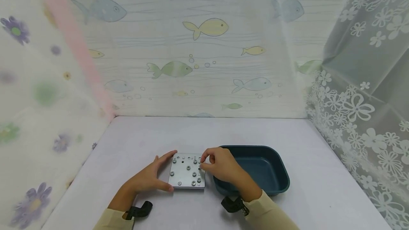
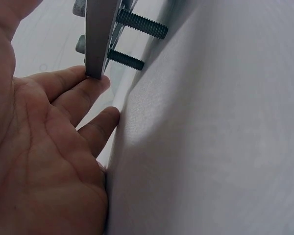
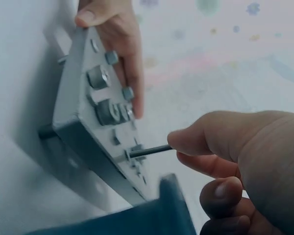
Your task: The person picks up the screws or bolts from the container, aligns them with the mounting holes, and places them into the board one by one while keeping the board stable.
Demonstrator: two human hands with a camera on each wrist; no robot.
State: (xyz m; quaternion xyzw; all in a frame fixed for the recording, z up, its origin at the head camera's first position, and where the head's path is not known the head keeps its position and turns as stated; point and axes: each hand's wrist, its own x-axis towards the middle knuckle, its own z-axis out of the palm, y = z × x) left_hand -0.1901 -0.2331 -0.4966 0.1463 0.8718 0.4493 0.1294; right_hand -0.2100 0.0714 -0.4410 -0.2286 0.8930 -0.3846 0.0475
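A silver metal plate (image 1: 183, 169) with several socket-head screws lies on the white table. Threaded screw shafts (image 2: 142, 23) stick out of its underside in the left wrist view. My left hand (image 1: 150, 176) spans the plate's left side, thumb at the near corner and forefinger at the far corner, holding it by the edges. Over the plate's right side, my right hand (image 1: 220, 164) pinches a thin dark metal rod (image 3: 154, 151) between thumb and forefinger. The rod's far end meets the plate's face among the screw heads; its other end is hidden by the fingertips.
Right of the plate stands a dark teal plastic basin (image 1: 282, 173), its left rim partly behind my right hand and forearm. Patterned curtains (image 1: 204, 81) enclose the table at the back and both sides. A black wrist camera (image 1: 140, 209) sits on each wrist.
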